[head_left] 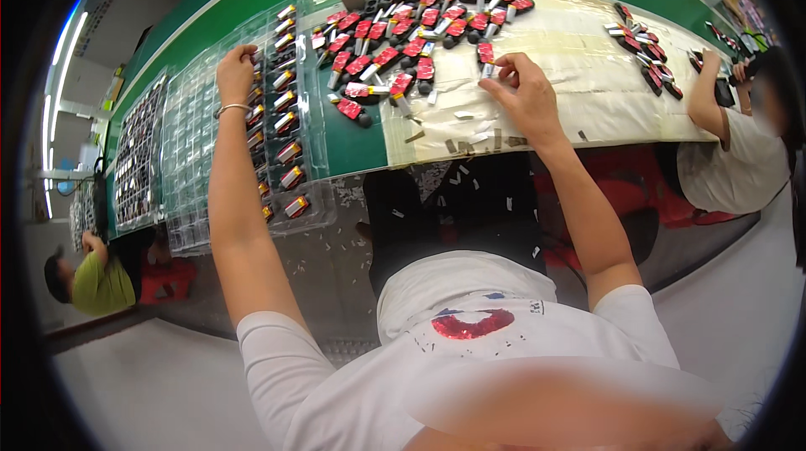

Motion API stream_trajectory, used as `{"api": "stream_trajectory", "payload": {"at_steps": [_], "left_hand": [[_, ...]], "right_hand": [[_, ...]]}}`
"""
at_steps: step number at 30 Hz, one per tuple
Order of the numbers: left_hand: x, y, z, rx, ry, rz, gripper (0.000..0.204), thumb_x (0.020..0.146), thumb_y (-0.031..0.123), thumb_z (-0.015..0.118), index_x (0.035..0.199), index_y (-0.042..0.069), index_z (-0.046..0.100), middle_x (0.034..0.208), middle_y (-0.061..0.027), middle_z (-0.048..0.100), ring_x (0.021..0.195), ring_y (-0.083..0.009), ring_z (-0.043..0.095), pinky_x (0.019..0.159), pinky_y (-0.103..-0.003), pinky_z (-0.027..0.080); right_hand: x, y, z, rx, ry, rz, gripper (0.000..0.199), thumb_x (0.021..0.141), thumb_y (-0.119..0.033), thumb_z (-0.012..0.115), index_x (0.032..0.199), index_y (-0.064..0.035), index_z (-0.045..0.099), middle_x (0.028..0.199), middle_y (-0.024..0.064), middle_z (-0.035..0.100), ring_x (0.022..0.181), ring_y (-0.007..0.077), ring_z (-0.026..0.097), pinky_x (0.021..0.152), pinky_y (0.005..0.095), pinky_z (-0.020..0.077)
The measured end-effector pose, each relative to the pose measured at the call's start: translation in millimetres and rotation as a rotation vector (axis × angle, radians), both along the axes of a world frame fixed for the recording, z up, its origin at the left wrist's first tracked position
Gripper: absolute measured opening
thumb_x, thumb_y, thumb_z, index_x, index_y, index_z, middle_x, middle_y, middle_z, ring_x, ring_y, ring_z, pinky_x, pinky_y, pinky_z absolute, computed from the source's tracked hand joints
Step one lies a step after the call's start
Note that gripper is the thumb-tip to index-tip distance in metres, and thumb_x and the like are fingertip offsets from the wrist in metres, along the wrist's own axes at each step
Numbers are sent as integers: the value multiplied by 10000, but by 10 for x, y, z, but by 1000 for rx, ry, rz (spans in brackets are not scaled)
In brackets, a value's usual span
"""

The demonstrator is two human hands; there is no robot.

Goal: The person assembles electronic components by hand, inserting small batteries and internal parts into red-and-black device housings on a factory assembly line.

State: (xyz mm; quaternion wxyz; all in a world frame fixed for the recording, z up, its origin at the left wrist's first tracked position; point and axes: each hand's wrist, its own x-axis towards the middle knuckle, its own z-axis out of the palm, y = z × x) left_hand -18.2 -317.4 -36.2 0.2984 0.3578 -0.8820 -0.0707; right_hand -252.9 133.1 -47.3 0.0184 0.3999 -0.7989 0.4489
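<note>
Near one o'clock, the right hand (529, 98) pinches a red-and-black module (485, 53), seemingly a pick-up step calling next for a steady lift, while at ten the left hand (236, 79), its grip unclear, lies over a clear tray (195, 128).

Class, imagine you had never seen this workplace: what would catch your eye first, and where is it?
The heap of red-and-black parts stands out first, bright against the green and cream bench at the picture's upper centre. Next comes the clear plastic tray to its left, with the person's left hand over it; the right hand is at the heap's right edge.
</note>
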Motion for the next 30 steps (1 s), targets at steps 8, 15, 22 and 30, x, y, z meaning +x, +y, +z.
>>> {"api": "stream_trajectory", "payload": {"at_steps": [8,15,22,30], "left_hand": [[51,-100,6,17,-65,-48,231,866,93,572,1051,69,708,1030,-118,693,927,-242,683,834,-343,521],[10,-59,-20,-43,-97,39,219,910,165,556,1051,165,724,997,-114,709,924,-301,674,818,-388,514],[40,-128,-43,-75,-36,-55,231,899,150,549,1047,122,725,1003,-123,712,945,-288,676,850,-386,508],[39,17,-1,-44,5,-100,298,887,198,587,1150,87,672,1124,-125,679,1060,-281,639,930,-364,477]], "right_hand": [[-65,-7,-63,25,35,-31,337,769,-273,770,982,-47,639,799,72,629,761,234,600,710,368,480],[-47,-115,-65,139,224,-126,249,803,-246,733,957,-73,641,814,46,634,769,242,613,694,372,477],[71,-161,84,64,111,-6,172,838,-247,695,938,-114,653,855,39,623,796,242,613,710,377,479],[-20,-172,-27,-9,285,-34,124,795,-121,716,875,-81,630,891,67,603,816,254,604,719,373,480]]}}
